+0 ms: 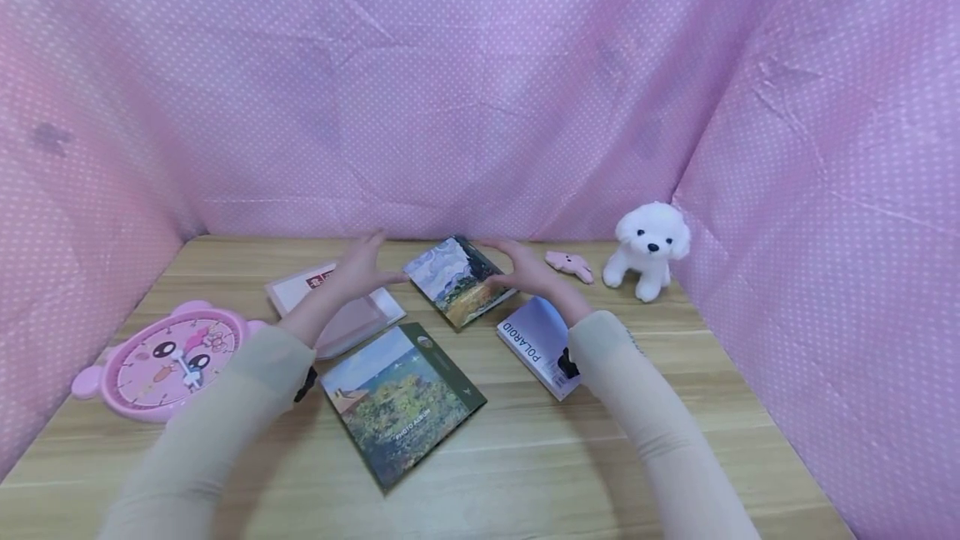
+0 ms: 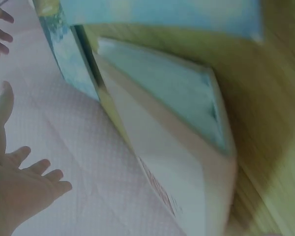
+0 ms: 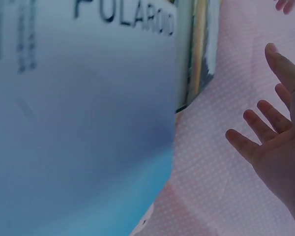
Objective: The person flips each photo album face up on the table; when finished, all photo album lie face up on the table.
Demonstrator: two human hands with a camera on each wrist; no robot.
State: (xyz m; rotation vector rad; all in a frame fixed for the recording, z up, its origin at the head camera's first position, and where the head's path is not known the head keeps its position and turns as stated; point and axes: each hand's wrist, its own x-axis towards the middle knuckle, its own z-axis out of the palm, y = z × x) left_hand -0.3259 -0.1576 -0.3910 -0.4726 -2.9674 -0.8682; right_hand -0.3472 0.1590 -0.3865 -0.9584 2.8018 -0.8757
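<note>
My left hand (image 1: pixel 358 272) is held over the pale pink-and-white box with red print (image 1: pixel 352 325), fingers spread and nothing in them. Across from it, my right hand (image 1: pixel 523 269) reaches in beside a small album with a wheat-field painting (image 1: pixel 454 283), its thumb overlapping the cover's right side in the head view. Both wrist views show relaxed, extended fingers, the left hand (image 2: pixel 29 191) palm up in that image and the right hand (image 3: pixel 273 130) holding nothing. A purple-blue POLAROID album (image 1: pixel 534 342) lies below my right forearm. Nearer me is a larger green-edged PHOTO ALBUM (image 1: pixel 401 398).
A pink cartoon-face clock (image 1: pixel 150 373) lies at the left, partly behind my left sleeve. At the back right sits a white plush dog (image 1: pixel 649 247), with a small pink plush (image 1: pixel 570 265) beside it. Pink dotted cloth (image 1: pixel 480 90) walls the wooden table (image 1: pixel 510 482) at back and sides.
</note>
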